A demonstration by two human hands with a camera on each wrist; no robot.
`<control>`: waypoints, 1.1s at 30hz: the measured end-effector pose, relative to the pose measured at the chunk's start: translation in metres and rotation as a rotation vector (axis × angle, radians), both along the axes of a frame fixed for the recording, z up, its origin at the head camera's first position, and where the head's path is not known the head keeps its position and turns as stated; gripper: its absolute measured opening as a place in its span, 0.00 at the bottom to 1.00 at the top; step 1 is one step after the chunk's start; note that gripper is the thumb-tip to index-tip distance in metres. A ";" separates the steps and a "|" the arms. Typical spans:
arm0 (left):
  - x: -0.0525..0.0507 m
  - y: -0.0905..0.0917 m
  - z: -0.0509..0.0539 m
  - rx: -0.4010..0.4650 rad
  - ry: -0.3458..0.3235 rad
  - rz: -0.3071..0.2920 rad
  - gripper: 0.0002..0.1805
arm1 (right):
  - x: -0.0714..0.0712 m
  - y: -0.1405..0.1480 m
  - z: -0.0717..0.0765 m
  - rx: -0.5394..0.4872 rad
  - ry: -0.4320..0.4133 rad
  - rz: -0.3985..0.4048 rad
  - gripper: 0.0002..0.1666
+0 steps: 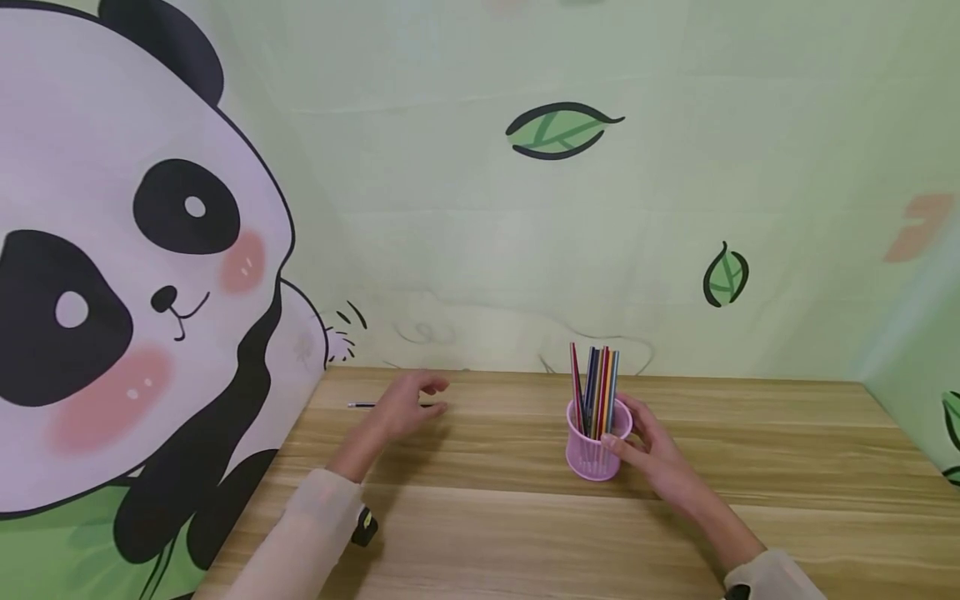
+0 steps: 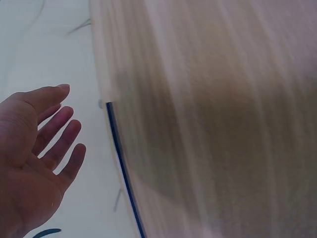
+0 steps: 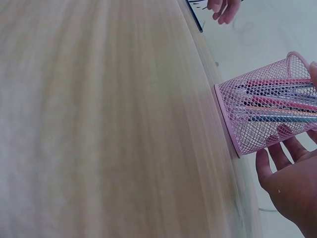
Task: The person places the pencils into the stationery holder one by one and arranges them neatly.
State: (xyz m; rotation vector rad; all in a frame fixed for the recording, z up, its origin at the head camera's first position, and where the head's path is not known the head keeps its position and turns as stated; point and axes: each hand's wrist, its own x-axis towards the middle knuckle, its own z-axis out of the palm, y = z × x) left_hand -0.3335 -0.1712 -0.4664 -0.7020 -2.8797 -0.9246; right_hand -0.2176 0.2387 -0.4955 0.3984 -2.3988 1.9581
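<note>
A pink mesh pencil cup [image 1: 583,458] stands upright on the wooden table, holding several coloured pencils [image 1: 600,383] that rise above its rim. My right hand [image 1: 660,458] grips the cup from its right side, thumb in front and fingers behind; the right wrist view shows fingers against the mesh [image 3: 230,106]. Over toward the left, my left hand [image 1: 405,404] hovers above a single dark pencil [image 1: 362,405] lying near the table's back edge. In the left wrist view the fingers of that hand [image 2: 34,153] are loosely bent and apart from the dark pencil [image 2: 121,158].
The wood-grain table [image 1: 495,533] ends at the back against a pale green wall cloth [image 1: 420,208] printed with leaves. A large printed panda [image 1: 75,125] covers the left side wall. A small dark device [image 1: 365,527] sits on my left wrist.
</note>
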 end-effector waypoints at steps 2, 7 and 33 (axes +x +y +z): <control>-0.002 -0.002 -0.006 -0.012 0.007 0.014 0.20 | 0.000 0.000 0.000 0.002 0.001 -0.001 0.45; -0.006 -0.002 -0.019 -0.028 -0.006 0.069 0.18 | 0.001 0.001 0.001 0.002 0.012 0.004 0.45; -0.005 -0.001 -0.027 -0.199 0.000 -0.016 0.09 | 0.001 -0.001 0.002 -0.006 0.034 0.008 0.44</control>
